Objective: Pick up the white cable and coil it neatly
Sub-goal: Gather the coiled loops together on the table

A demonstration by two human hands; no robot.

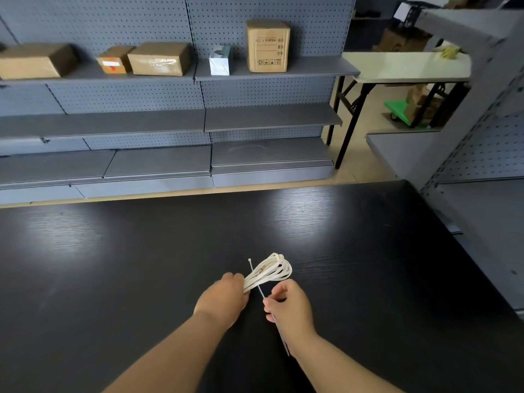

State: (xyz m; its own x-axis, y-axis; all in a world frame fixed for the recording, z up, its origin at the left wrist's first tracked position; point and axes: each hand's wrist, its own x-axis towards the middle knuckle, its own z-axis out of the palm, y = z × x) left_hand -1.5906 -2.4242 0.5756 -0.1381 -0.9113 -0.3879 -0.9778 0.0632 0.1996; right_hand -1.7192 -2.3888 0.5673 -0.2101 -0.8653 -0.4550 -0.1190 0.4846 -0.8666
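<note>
Gripping coiled white cable (269, 272) w/ L hand (224, 299) | R hand (289, 306) pinching thin tie (261, 291) | over black table (113, 279)

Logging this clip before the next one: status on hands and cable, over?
Left hand grips coiled white cable. Right hand pinches thin white tie. Nothing blocking either hand.

You are gripping a smooth, white plastic-sheathed cable (269, 272) in your left hand (224, 299) while your right hand (289, 304) is pinching a thin, pale plastic tie (256, 282). Beneath them, the black table (141, 251) is showing fine wood grain and a soft sheen. Behind, matt grey perforated metal shelving (127, 24) is carrying dull brown cardboard boxes (268, 45), one glinting with glossy tape.
</note>
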